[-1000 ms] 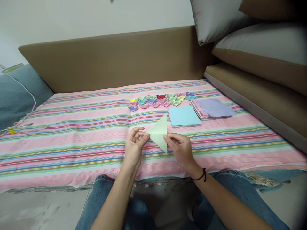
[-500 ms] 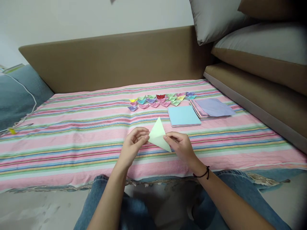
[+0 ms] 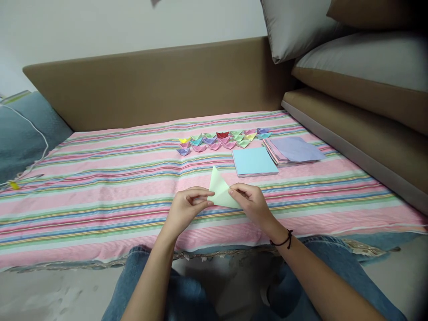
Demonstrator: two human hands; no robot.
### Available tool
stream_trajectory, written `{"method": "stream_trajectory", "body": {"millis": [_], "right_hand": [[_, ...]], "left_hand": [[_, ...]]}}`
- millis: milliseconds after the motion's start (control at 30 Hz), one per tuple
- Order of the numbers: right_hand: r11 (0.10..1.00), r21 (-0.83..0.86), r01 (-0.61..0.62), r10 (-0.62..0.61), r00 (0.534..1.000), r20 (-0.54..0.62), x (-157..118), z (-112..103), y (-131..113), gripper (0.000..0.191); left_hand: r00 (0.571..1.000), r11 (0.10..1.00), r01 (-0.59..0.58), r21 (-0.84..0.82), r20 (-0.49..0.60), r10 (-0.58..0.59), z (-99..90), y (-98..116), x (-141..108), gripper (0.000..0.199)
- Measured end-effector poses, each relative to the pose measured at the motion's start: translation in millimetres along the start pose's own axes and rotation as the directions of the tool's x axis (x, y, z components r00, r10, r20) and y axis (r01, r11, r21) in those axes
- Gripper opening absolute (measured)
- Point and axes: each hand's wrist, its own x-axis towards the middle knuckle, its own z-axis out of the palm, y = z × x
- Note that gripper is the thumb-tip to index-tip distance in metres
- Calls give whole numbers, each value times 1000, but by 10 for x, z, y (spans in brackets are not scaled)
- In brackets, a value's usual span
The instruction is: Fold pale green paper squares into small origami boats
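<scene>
A pale green sheet of origami paper (image 3: pixel 220 191), folded into a triangle, is held up just above the striped cloth with one point upward. My left hand (image 3: pixel 189 207) has its thumb and fingers at the paper's left corner, gripping it. On the other side, my right hand (image 3: pixel 250 203) pinches the right edge between thumb and forefinger. Beyond the hands lies a stack of light blue square paper (image 3: pixel 256 161). Several small folded paper boats (image 3: pixel 214 141) in many colours stand in rows behind it.
Beside the blue stack is a fanned pile of purple and pink paper (image 3: pixel 296 149). The striped cloth (image 3: pixel 100 191) covers the seat. Grey and brown cushions (image 3: pixel 361 67) rise on the right. A white cable (image 3: pixel 36 127) and a yellow-tagged item (image 3: pixel 14 184) lie at the left.
The green paper has turned anticlockwise, its upper point shifting left and its right corner rising. My left fingers have moved along its left corner; my right hand keeps its pinch.
</scene>
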Motion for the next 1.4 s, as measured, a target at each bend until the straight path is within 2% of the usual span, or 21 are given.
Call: {"method": "stream_trajectory", "body": {"millis": [200, 400, 533, 667, 900, 1133, 1267, 1333, 1400], "right_hand": [[1000, -10, 10, -10, 1000, -3, 8, -12, -17, 22], [1000, 14, 15, -15, 1000, -12, 21, -26, -5, 19], [1000, -4, 23, -23, 1000, -19, 41, -55, -20, 19], [994, -74, 83, -84, 996, -19, 48, -77, -35, 19], [958, -223, 181, -184, 983, 7, 53, -104, -32, 19], [949, -266, 171, -177, 984, -2, 50, -89, 3, 21], [982, -153, 109, -119, 991, -62, 63, -119, -4, 19], [1000, 11, 12, -10, 993, -114, 80, -147, -4, 18], [972, 207, -106, 131, 985, -110, 90, -146, 11, 31]], "left_hand": [[999, 1000, -9, 20, -33, 10, 31, 6, 15, 18], [996, 999, 30, 37, -89, -26, 80, -43, 9, 18], [996, 995, 27, -94, -78, -35, 136, -45, 14, 21], [997, 978, 56, -202, -44, -67, 183, -14, 31, 38], [998, 998, 61, 21, -30, -60, 189, -31, 3, 40], [997, 985, -16, 170, -74, 29, 245, -74, 3, 34], [987, 987, -18, 161, -152, 43, 252, -95, 10, 34], [973, 998, -13, 67, -227, 28, 250, -92, 13, 37], [960, 996, -22, -83, -282, -2, 265, -82, 17, 41]]}}
